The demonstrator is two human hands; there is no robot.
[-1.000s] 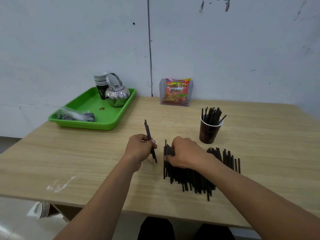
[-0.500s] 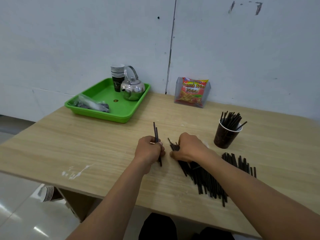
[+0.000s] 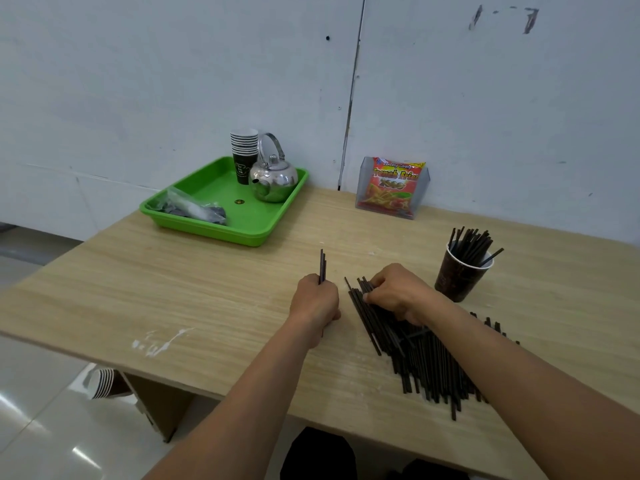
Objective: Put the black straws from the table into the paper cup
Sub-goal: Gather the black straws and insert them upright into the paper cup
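While the left hand [image 3: 315, 299] grips slim straws [image 3: 322, 266], the right hand [image 3: 398, 292] pinches the pile [image 3: 426, 362].

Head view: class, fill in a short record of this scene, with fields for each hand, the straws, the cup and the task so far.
left hand: grips the held straws, tips up
right hand: fingers curled on the straw pile
paper cup: upright, right of both hands, partly filled with straws
table: wooden, green tray with kettle far left
task: unfinished, most straws lie on the table
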